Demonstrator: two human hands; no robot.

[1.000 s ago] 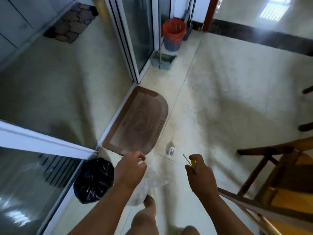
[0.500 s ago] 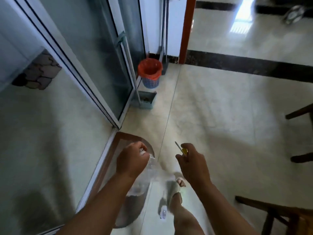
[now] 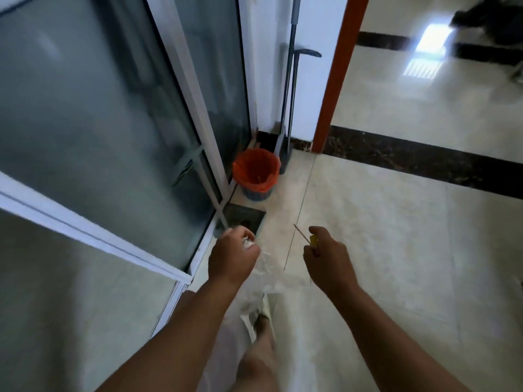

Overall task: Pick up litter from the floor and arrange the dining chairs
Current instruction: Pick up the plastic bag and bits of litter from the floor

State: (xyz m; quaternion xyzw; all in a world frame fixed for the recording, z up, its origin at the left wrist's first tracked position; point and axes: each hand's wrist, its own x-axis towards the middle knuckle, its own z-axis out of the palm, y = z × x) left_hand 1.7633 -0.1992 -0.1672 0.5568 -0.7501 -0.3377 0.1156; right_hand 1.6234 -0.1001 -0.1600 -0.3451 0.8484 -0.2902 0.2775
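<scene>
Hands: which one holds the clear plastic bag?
The left hand grips the crumpled clear plastic bag; the right hand holds a thin stick and yellow scrap.

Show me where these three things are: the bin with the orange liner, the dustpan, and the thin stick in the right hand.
bin with orange liner [image 3: 256, 171], head view, on the liner inside the bin.
dustpan [image 3: 245, 218], head view, on the grey pan floor.
thin stick [image 3: 300, 232], head view, on the free part beyond the right hand [image 3: 329, 257].

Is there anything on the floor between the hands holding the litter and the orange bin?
Only the dustpan lies on the floor before the orange bin. The left hand and right hand can pass above it.
</scene>
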